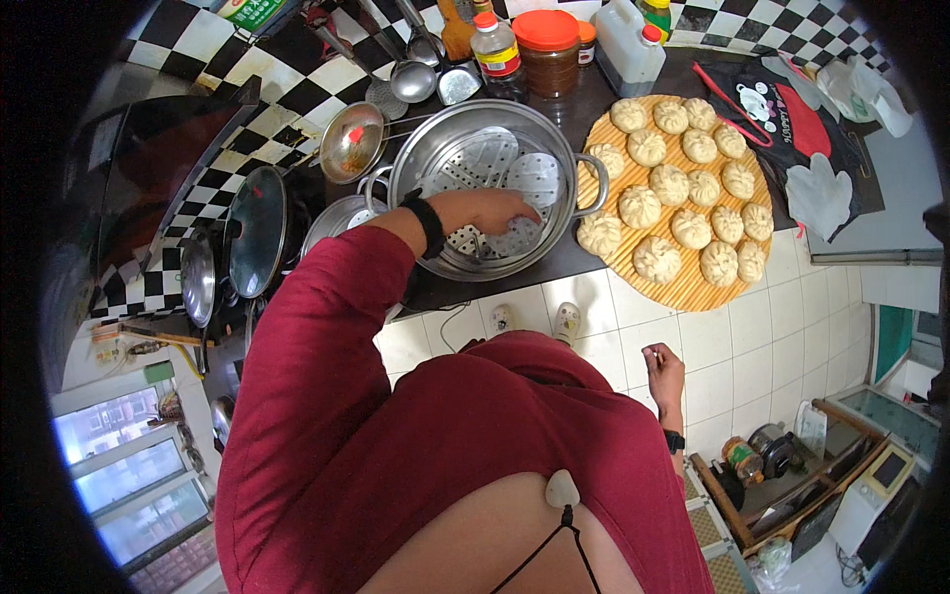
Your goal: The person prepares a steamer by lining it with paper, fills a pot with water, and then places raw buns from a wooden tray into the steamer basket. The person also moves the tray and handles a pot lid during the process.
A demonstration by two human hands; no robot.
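My left hand, a black band at its wrist, reaches into a wide steel steamer pot. Its fingertips touch a round perforated liner; whether they pinch it is hidden. More perforated liners lie in the pot, partly overlapping. To the pot's right, many pleated, filled buns sit spaced out on a round slatted mat, which juts over the counter's front edge. My right hand hangs low over the floor at the right, its fingers curled, with nothing visible in it.
Behind the pot stand a red-lidded jar, bottles, a grey-white jug and ladles. A strainer, another steel pot and a glass-lidded pan are at the left. Beyond the mat lie a dark apron and a plastic glove.
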